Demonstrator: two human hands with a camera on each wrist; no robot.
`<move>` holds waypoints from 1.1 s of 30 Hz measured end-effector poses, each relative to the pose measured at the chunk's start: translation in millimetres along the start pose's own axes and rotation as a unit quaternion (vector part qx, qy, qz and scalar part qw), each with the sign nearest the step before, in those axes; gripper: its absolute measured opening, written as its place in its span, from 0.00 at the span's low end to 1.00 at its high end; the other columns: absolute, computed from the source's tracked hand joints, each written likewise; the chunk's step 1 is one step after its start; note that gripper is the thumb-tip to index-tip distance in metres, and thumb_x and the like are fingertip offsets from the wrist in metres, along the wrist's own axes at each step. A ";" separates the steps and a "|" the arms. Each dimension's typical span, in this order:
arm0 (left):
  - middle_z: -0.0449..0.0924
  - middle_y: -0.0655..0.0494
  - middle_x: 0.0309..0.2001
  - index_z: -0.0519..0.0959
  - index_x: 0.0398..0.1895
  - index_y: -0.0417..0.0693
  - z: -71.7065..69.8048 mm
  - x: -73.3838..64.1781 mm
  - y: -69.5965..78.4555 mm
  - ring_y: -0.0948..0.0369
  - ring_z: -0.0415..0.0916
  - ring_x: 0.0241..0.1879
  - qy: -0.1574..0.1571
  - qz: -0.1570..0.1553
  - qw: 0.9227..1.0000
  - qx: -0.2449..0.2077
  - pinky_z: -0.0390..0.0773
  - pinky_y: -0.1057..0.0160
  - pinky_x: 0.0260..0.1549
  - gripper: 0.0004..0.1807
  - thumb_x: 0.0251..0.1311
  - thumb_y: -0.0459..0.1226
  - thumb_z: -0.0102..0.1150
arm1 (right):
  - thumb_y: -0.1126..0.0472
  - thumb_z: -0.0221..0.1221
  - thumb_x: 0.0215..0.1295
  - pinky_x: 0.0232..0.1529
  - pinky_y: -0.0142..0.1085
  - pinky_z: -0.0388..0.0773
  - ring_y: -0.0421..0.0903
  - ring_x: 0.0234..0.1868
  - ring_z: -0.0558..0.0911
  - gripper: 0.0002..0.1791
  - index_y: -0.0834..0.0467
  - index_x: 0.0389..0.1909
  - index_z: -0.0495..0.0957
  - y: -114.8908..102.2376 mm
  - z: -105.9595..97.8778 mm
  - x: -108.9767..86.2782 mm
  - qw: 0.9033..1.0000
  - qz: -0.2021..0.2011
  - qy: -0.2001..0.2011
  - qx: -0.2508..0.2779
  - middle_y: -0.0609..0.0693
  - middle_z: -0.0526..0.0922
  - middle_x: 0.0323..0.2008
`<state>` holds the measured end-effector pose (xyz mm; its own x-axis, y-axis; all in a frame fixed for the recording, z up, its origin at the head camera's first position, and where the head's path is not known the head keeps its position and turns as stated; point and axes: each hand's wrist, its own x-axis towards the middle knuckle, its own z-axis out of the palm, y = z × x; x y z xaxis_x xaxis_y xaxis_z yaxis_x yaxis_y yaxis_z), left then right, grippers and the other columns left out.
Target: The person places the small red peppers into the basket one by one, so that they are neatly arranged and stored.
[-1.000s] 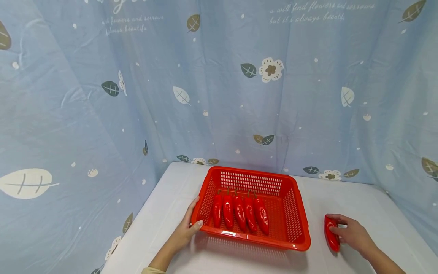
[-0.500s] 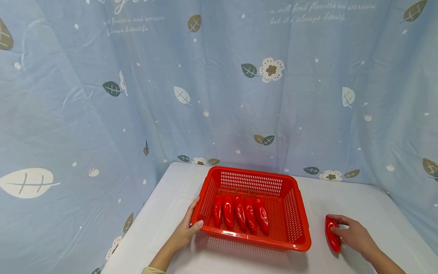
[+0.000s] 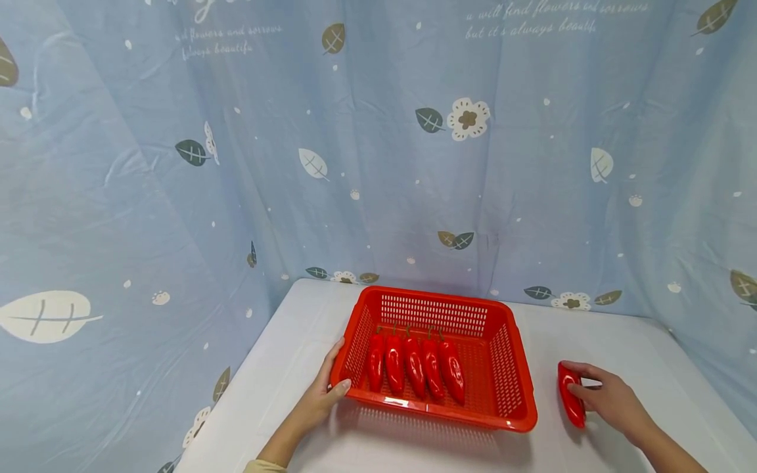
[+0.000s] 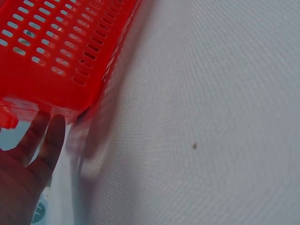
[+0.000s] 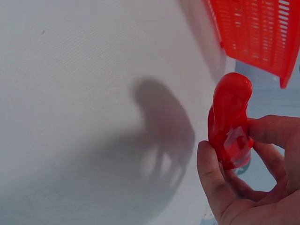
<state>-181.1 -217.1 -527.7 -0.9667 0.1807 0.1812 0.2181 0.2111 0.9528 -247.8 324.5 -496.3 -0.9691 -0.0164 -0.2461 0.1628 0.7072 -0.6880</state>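
My left hand [image 3: 316, 401] holds the left front corner of a red plastic basket [image 3: 473, 418], its thumb at the rim. In the left wrist view, fingers [image 4: 49, 145] of this hand lie against the perforated basket. A row of several red chili peppers [image 3: 414, 368], green stems toward the back, lies in the basket's left and middle part. To the right of the basket, my right hand [image 3: 615, 402] pinches another red chili pepper [image 3: 572, 410] between thumb and fingers. The right wrist view shows this pepper raised off the table, its shadow falling beside it.
The basket stands on a white-covered table [image 3: 633, 355]. Behind and to the left hangs a blue curtain [image 3: 384, 164] printed with leaves and flowers. Inside the basket, the bare floor [image 3: 481, 374] shows to the right of the peppers.
My right hand has raised the chili pepper slightly, and it sits a little farther back and left. My left hand, the basket and the peppers inside stay in place.
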 end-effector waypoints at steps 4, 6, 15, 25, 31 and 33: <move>0.43 0.43 0.81 0.45 0.83 0.59 -0.1 -0.8 1.5 0.40 0.57 0.72 0.004 0.010 1.000 0.015 0.66 0.65 0.60 0.42 0.71 0.34 0.52 | 0.52 0.69 0.64 0.38 0.46 0.86 0.69 0.52 0.77 0.42 0.72 0.70 0.63 -6.8 -1.7 -2.0 1.000 -0.006 0.002 0.002 0.78 0.68 0.61; 0.43 0.41 0.81 0.45 0.83 0.57 -0.2 -1.6 2.5 0.39 0.57 0.71 0.004 0.015 1.000 0.021 0.66 0.63 0.61 0.42 0.71 0.33 0.51 | 0.52 0.69 0.63 0.38 0.46 0.86 0.68 0.51 0.78 0.43 0.72 0.69 0.63 -9.0 -2.1 -2.3 1.000 -0.007 0.001 0.004 0.78 0.68 0.60; 0.43 0.44 0.81 0.45 0.83 0.57 0.3 -2.1 4.2 0.41 0.55 0.73 0.006 0.013 1.000 0.023 0.65 0.57 0.63 0.42 0.71 0.33 0.51 | 0.51 0.69 0.64 0.39 0.47 0.86 0.60 0.49 0.81 0.42 0.70 0.70 0.64 -24.1 -6.8 -10.1 1.000 -0.024 0.002 0.019 0.76 0.71 0.59; 0.36 0.40 0.82 0.45 0.83 0.51 -1.6 -1.9 4.3 0.38 0.41 0.77 0.003 0.037 0.998 0.047 0.59 0.57 0.67 0.42 0.70 0.33 0.53 | 0.51 0.68 0.65 0.41 0.48 0.86 0.56 0.48 0.82 0.41 0.68 0.72 0.64 -40.8 -13.2 -17.9 0.999 -0.039 -0.002 0.031 0.74 0.72 0.59; 0.38 0.42 0.82 0.47 0.82 0.53 -3.8 0.5 2.6 0.39 0.54 0.73 0.000 0.034 0.999 0.040 0.70 0.64 0.59 0.43 0.69 0.32 0.55 | 0.51 0.67 0.66 0.42 0.48 0.85 0.54 0.49 0.82 0.40 0.65 0.73 0.66 -51.6 -11.3 -22.4 0.997 -0.055 -0.011 0.055 0.70 0.74 0.60; 0.39 0.42 0.82 0.47 0.82 0.52 -4.0 1.5 1.8 0.38 0.59 0.70 -0.005 0.036 0.999 0.032 0.73 0.65 0.55 0.43 0.69 0.31 0.55 | 0.52 0.66 0.67 0.43 0.47 0.85 0.53 0.49 0.82 0.38 0.64 0.73 0.66 -54.5 -10.3 -23.6 0.996 -0.056 -0.015 0.061 0.69 0.75 0.60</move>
<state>-182.7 -220.3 -524.8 -0.9468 0.2066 0.2466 0.2959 0.2581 0.9197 -235.7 293.7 -446.0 -0.9768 -0.1130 -0.1821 0.0770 0.6081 -0.7901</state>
